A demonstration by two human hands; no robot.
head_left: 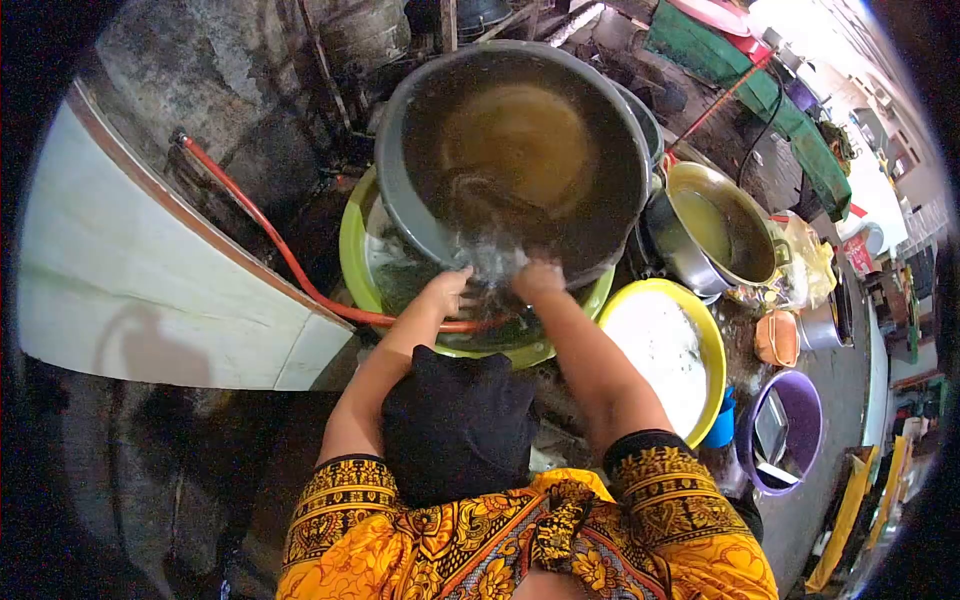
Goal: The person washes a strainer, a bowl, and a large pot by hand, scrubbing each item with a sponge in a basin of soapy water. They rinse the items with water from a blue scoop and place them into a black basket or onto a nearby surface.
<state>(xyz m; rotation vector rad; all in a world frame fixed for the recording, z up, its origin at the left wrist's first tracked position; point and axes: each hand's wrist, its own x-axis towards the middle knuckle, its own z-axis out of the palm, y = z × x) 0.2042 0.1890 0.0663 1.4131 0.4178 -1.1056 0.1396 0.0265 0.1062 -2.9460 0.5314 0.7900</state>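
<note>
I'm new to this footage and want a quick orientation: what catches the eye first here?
A big grey pot, tilted over a green basin, fills the top centre. The left hand and right hand are at its lower rim amid splashing water. A red hose snakes in from the left, and a yellow basin of white suds sits to the right.

upper left: stained grey concrete wall before me | left: white curved panel, brown-edged | lower left: dark wet floor beneath me | upper right: green-covered table, glaring daylight | right: grey pavement
</note>
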